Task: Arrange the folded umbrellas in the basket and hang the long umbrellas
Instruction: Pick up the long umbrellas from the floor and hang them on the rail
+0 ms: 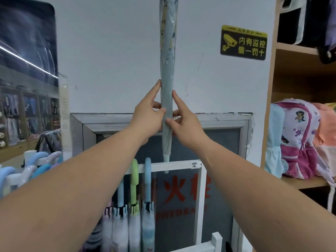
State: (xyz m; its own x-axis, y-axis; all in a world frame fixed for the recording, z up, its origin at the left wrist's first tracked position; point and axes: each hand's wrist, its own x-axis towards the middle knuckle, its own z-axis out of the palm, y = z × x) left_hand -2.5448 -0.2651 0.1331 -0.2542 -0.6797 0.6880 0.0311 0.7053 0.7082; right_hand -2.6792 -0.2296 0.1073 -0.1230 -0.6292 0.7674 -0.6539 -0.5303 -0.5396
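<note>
A long grey-blue umbrella (167,66) in a clear plastic sleeve stands upright in front of the white wall, tip down just above the white rack rail (174,166). My left hand (148,115) holds its lower shaft from the left, thumb across the front. From the right, my right hand (183,120) grips the same stretch with forefinger and thumb. Its top end runs out of view. Several long umbrellas hang by curved handles on the rail: a green-handled one (135,179) and a blue-handled one (148,177) among them.
More curved umbrella handles (39,160) crowd the rack at the left. A fire hydrant cabinet (181,190) sits in the wall behind the rack. Wooden shelves at the right hold a pink backpack (300,140) and other bags. A yellow camera sign (243,42) is on the wall.
</note>
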